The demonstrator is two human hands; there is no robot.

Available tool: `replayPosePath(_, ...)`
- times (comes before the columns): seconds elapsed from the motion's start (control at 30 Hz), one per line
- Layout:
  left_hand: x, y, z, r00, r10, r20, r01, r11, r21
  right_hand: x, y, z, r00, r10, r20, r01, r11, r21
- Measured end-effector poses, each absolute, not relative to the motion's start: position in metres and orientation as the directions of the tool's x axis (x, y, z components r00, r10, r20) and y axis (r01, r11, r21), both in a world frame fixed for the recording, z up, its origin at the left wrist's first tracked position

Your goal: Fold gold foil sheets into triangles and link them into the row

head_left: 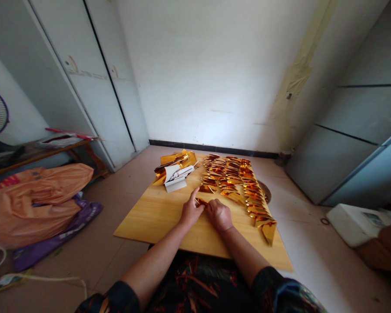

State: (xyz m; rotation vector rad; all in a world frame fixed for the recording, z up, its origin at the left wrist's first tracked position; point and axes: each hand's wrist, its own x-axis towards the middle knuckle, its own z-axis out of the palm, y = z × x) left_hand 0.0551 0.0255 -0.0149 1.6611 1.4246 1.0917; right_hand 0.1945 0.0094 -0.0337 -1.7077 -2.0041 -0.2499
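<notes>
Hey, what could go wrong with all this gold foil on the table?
The outer row of folded foil runs along the right edge of the table, so a bump could knock pieces off. The small foil piece between the left hand and right hand might crease if squeezed hard.

foil pieces (pixel 256 202): gold | tabletop (pixel 143 221): yellow wood-grain | carton (pixel 176 185): white | clothing (pixel 195 284): black, reddish pattern

Left hand (pixel 191 211) and right hand (pixel 219 214) pinch gold foil (pixel 200 201) over wooden board (pixel 150 215).
</notes>
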Motion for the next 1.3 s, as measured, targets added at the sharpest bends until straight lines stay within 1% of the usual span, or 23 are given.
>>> replayPosePath(0.23, 0.049, 0.034, -0.022, 0.008, 0.996, 0.089, 0.297, -0.088, 0.951, 0.195, 0.005, -0.028, -0.122, 0.872, 0.473, 0.966, 0.215, -0.146)
replayPosePath(0.47, 0.05, 0.031, -0.02, 0.027, 0.995, 0.092, 0.237, -0.096, 0.967, 0.196, 0.006, -0.028, -0.081, 0.898, 0.433, 0.97, 0.171, -0.172)
replayPosePath(0.6, 0.049, 0.032, -0.02, 0.04, 0.995, 0.092, 0.237, -0.099, 0.966, 0.196, 0.007, -0.026, -0.072, 0.907, 0.416, 0.971, 0.159, -0.18)
replayPosePath(0.77, 0.05, 0.036, -0.023, -0.015, 0.999, 0.041, 0.182, -0.038, 0.983, 0.197, 0.004, -0.02, -0.025, 0.913, 0.408, 0.963, 0.132, -0.237)
replayPosePath(0.9, 0.055, 0.039, -0.022, -0.069, 0.998, 0.002, 0.126, 0.006, 0.992, 0.202, -0.001, -0.016, -0.036, 0.894, 0.446, 0.948, 0.172, -0.269)
replayPosePath(1.03, 0.061, 0.039, -0.022, -0.071, 0.997, 0.022, 0.124, -0.013, 0.992, 0.206, 0.001, -0.015, -0.056, 0.857, 0.513, 0.926, 0.236, -0.295)
replayPosePath(1.1, 0.063, 0.038, -0.024, -0.065, 0.997, 0.043, 0.136, -0.034, 0.99, 0.207, 0.004, -0.015, -0.04, 0.847, 0.53, 0.92, 0.238, -0.311)
replayPosePath(1.17, 0.063, 0.037, -0.026, -0.056, 0.997, 0.054, 0.142, -0.045, 0.989, 0.207, 0.008, -0.015, -0.017, 0.853, 0.521, 0.919, 0.22, -0.329)
replayPosePath(1.3, 0.064, 0.036, -0.028, -0.04, 0.997, 0.069, 0.144, -0.063, 0.988, 0.206, 0.013, -0.014, 0.002, 0.888, 0.46, 0.915, 0.184, -0.358)
